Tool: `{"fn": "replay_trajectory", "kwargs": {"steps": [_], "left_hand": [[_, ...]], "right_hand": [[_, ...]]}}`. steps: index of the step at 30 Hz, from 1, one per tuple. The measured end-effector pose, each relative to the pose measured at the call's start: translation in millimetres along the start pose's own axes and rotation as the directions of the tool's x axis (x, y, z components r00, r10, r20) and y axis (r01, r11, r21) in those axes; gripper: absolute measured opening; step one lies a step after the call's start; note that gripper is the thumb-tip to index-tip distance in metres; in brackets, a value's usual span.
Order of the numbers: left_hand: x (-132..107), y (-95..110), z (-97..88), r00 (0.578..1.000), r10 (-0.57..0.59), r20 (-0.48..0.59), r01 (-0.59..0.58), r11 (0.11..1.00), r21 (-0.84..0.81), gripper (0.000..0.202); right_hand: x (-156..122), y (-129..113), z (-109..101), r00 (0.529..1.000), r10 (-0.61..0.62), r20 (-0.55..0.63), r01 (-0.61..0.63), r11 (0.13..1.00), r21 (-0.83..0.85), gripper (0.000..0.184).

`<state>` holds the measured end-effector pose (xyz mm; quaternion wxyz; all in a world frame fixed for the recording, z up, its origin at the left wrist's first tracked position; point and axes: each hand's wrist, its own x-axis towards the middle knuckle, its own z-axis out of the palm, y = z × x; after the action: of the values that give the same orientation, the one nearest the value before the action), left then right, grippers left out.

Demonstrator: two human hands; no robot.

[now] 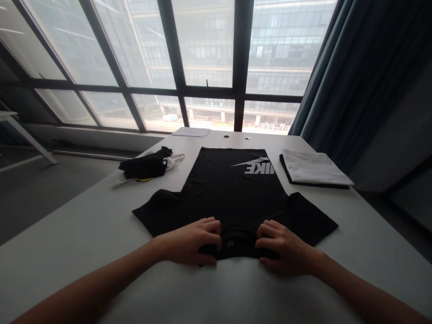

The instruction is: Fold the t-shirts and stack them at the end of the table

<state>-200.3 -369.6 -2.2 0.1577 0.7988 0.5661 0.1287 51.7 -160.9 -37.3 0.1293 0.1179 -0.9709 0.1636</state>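
Observation:
A black T-shirt with a white printed logo lies spread flat on the white table, its collar toward me and its hem toward the window. Both short sleeves stick out to the sides. At the left side of the collar, my left hand is closed with curled fingers on the fabric. My right hand grips the right side of the collar in the same way. The neck opening shows between the two hands. My fingertips are partly hidden by the curled fingers and cloth.
On the white table, a loose heap of black and white clothes lies at left. Folded white and black garments are stacked at right. A flat white item rests at the far edge. A blue curtain hangs beside the windows.

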Motion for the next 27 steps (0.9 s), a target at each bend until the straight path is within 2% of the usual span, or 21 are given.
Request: {"fn": "replay_trajectory", "kwargs": {"steps": [4, 9, 12, 16, 20, 21, 23, 25, 27], "left_hand": [[-15.5, 6.4, 0.8, 0.997, -0.002, 0.076, -0.005, 0.997, 0.081, 0.036], [-13.3, 9.4, -0.1, 0.996, -0.014, 0.088, -0.003, 0.983, 0.182, 0.026], [-11.8, 11.6, 3.2, 0.998, -0.025, 0.064, 0.011, 0.976, 0.218, 0.017], [-10.2, 12.2, 5.2, 0.998, -0.027, 0.052, 0.013, 0.971, 0.24, 0.009], [-11.0, 7.6, -6.5, 0.994, 0.022, 0.111, -0.032, 0.995, 0.091, 0.016], [-11.2, 6.1, -10.1, 0.991, 0.036, 0.127, -0.04, 0.999, 0.032, 0.018], [-10.5, 3.1, -14.1, 0.992, 0.043, 0.123, -0.035, 0.997, -0.066, 0.017], [-7.2, -0.6, -10.9, 1.0, 0.0, 0.028, 0.003, 0.995, -0.105, 0.019], [-1.8, -5.9, -0.8, 0.992, -0.057, -0.115, 0.048, 0.996, -0.08, 0.028]], "right_hand": [[1.8, -2.6, -0.7, 0.994, -0.08, 0.074, 0.082, 0.996, -0.018, 0.016], [-1.0, -4.9, -6.1, 0.993, -0.063, 0.1, 0.071, 0.995, -0.077, 0.005], [-2.1, -5.2, -10.2, 0.994, -0.064, 0.09, 0.071, 0.995, -0.074, 0.006], [-2.6, -8.4, -15.9, 0.997, -0.049, 0.064, 0.046, 0.998, 0.037, 0.01], [-4.7, -7.0, -15.2, 0.995, -0.021, 0.102, -0.005, 0.969, 0.245, 0.005], [-5.0, -4.5, -12.8, 0.996, -0.004, 0.09, -0.024, 0.951, 0.308, 0.01], [-4.7, 2.6, -5.8, 0.996, 0.091, -0.017, -0.077, 0.916, 0.394, 0.021], [-3.2, 10.9, 2.6, 0.956, 0.238, -0.168, -0.16, 0.91, 0.382, 0.031], [-1.4, 17.5, 10.4, 0.918, 0.326, -0.226, -0.26, 0.924, 0.28, 0.037]]}}
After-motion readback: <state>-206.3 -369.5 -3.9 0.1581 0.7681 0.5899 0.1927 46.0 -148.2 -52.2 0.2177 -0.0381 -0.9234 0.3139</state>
